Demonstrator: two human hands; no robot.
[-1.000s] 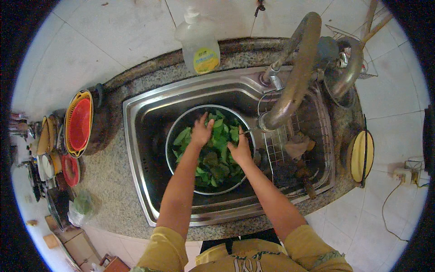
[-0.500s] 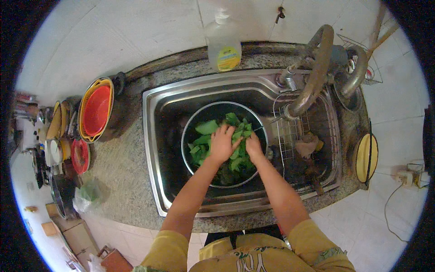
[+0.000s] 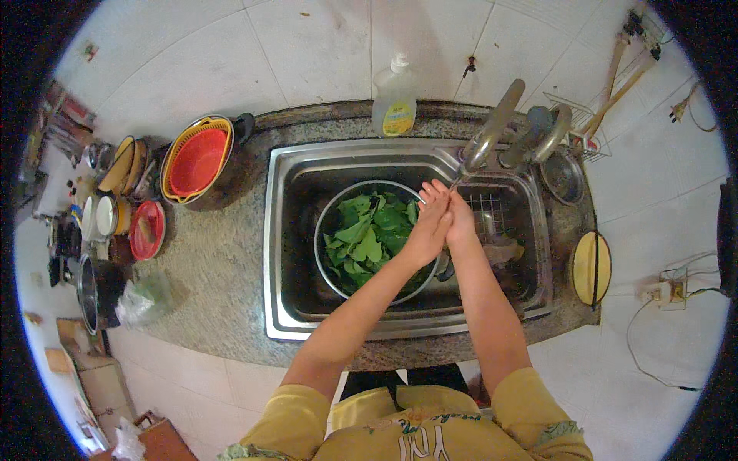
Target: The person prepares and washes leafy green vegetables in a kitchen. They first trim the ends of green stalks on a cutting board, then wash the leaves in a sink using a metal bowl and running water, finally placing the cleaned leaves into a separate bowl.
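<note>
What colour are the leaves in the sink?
The leaves are green, seen best in the head view.

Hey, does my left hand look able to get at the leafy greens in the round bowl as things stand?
Likely yes: your left hand meets your right hand close beside the leafy greens, and no lid covers them.

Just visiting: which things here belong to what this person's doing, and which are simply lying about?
Seemingly in the job:
- left hand and right hand, pressed together
- green leaves, in the round bowl
- metal sink and curved faucet

Seemingly lying about:
- pump bottle
- red basket
- plastic bag
</note>
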